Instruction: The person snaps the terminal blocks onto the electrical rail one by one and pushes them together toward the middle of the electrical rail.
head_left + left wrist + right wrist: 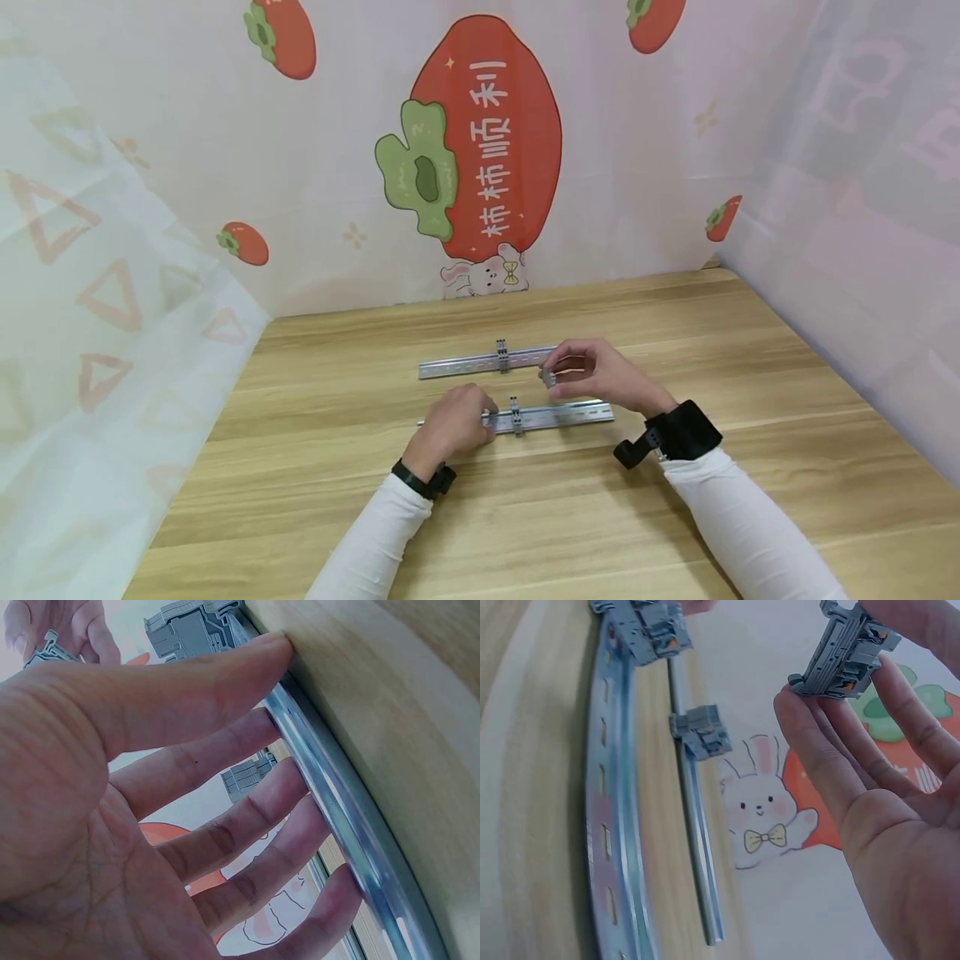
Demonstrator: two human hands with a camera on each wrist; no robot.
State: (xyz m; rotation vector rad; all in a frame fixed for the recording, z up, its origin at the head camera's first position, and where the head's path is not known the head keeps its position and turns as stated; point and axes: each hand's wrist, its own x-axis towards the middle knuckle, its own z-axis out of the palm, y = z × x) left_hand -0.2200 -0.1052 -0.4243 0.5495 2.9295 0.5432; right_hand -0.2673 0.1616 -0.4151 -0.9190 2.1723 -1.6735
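Observation:
Pinched between the thumb and fingertips of my right hand (603, 373) is a grey DIN-rail terminal block (840, 658), raised above the rails. My left hand (453, 423) grips the nearer metal DIN rail (570, 414) toward its left end, thumb along one edge and fingertips along the other, as the left wrist view shows. Just right of those fingers, grey terminal blocks (516, 417) sit on this rail. Behind it lies a second slotted DIN rail (457, 367), also carrying grey terminal blocks (502, 356). The right hand covers that rail's right end in the head view.
Both rails lie roughly parallel on a wood-grain table (525, 517). A printed white curtain (337, 150) hangs along the table's back edge, and more sheeting (870, 208) closes in the sides. Each wrist wears a black strap with a camera.

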